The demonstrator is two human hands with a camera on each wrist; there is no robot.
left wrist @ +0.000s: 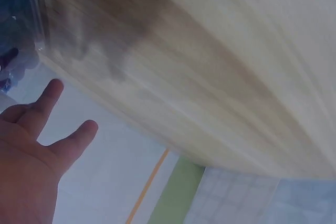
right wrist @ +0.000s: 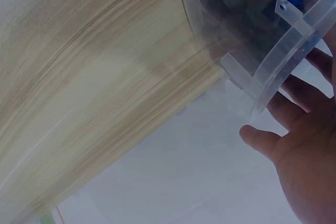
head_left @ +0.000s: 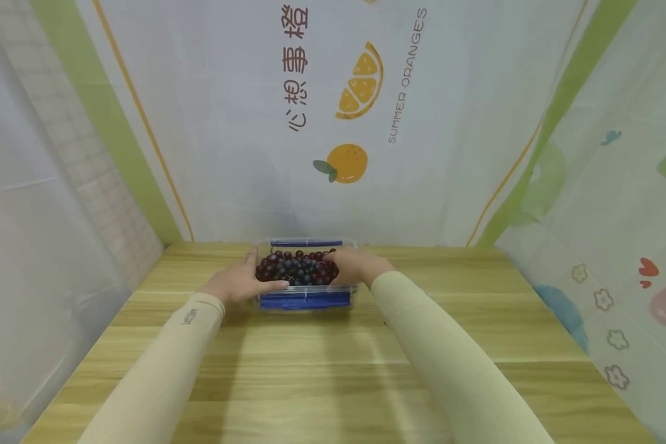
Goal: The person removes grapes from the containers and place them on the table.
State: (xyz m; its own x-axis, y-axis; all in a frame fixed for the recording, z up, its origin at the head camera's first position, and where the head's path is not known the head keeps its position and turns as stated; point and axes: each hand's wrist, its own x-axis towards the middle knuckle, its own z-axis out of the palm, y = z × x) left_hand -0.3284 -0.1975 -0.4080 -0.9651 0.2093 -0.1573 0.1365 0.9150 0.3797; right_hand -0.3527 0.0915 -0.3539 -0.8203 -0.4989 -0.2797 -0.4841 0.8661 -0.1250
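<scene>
A clear plastic box [head_left: 305, 289] with blue clips [head_left: 305, 301] stands at the back of the wooden table, filled with dark grapes [head_left: 296, 268]. At its left end is my left hand [head_left: 237, 280], the thumb stretched along the front rim and the fingers beside the left wall. The left wrist view shows two straight, spread fingers [left wrist: 47, 98] near the box corner. My right hand [head_left: 355, 264] reaches over the right rim into the box, down to the grapes. Its fingertips are partly hidden, so whether they pinch a grape cannot be seen.
The wooden table [head_left: 288, 370] runs from the box toward me. Directly behind the box hangs a white printed curtain [head_left: 227, 154], and a similar patterned sheet [head_left: 605, 246] closes off the right side.
</scene>
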